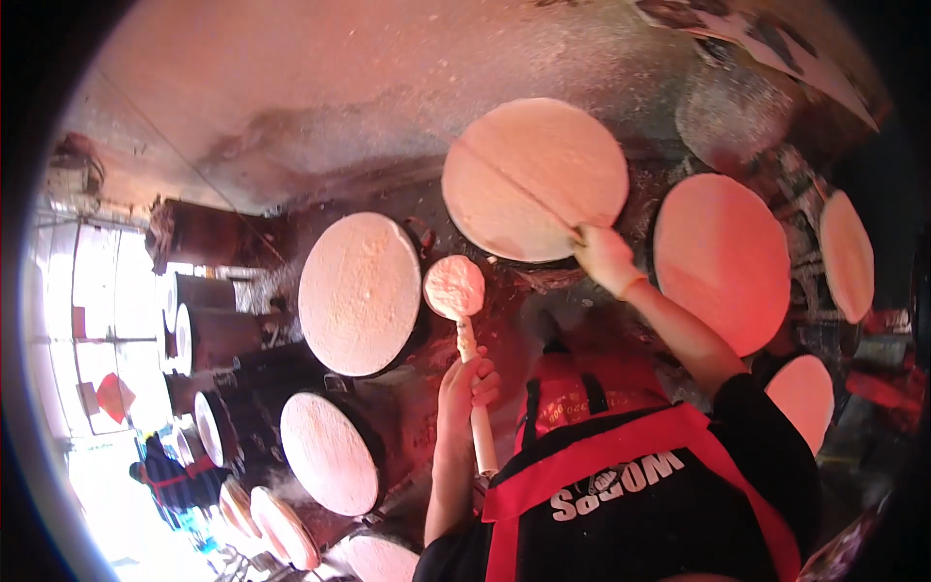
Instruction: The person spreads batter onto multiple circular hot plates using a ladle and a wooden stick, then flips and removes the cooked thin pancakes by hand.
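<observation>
My left hand [469, 385] is wrapped around the pale handle [482, 440] of a ladle. The ladle's round bowl [454, 287] is heaped with pale, batter-like stuff. A light glove seems to cover my right hand [607, 258], which grips one end of a long thin stick [509, 180]. That stick lies across the view of a large round griddle [538, 156] coated with a pale layer; whether it touches the layer I cannot tell. Left of the ladle is another coated griddle [360, 295], and right of my forearm a third one [720, 262].
More pale-topped round griddles stand at lower left [331, 455] and right [847, 254]. A stained wall [349, 80] rises behind. Dark drum-like stands [218, 233] line the left, near bright windows [98, 284]. Another person [174, 476] in dark clothes is at lower left.
</observation>
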`<state>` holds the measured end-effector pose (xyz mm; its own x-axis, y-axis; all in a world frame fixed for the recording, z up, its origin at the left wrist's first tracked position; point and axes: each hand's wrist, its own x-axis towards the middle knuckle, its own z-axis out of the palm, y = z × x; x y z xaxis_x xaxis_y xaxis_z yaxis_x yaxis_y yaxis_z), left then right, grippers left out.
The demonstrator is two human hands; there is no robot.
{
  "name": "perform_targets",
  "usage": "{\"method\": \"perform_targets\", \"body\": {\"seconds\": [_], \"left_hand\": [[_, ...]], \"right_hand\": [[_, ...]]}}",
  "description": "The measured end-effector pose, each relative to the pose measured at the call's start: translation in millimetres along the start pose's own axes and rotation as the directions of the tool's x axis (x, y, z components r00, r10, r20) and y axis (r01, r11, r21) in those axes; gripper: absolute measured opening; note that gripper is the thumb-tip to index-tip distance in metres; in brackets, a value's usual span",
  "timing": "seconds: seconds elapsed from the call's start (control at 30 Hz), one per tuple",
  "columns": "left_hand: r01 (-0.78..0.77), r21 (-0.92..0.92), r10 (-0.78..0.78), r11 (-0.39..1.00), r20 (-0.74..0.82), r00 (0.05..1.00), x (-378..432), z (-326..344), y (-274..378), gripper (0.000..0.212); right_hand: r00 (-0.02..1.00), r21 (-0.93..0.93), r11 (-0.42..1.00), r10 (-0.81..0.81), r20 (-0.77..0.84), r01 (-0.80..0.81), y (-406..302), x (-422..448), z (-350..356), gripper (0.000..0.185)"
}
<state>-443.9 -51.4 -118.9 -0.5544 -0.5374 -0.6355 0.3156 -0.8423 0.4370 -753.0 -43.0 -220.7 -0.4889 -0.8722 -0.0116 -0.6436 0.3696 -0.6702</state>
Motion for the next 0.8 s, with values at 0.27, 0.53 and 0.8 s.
{"method": "perform_targets", "body": {"seconds": [0.27,0.53,0.8], "left_hand": [[-0.121,0.033,0.125,0.992,-0.195,0.973,10.0,-21.9,81.3,0.014],[-0.050,-0.044,0.046,0.998,-0.098,0.994,36.8,-23.0,102.2,0.015],[0.073,-0.024,-0.072,0.997,0.045,0.996,76.8,8.0,105.4,0.019]], "right_hand": [[0.960,-0.172,0.945,-0.275,0.042,0.278,-93.5,68.4,111.6,0.023],[0.994,-0.099,0.991,-0.084,0.066,0.090,-97.8,96.3,43.1,0.028],[0.890,0.313,0.948,0.089,-0.448,0.062,-9.9,133.1,-246.6,0.026]]}}
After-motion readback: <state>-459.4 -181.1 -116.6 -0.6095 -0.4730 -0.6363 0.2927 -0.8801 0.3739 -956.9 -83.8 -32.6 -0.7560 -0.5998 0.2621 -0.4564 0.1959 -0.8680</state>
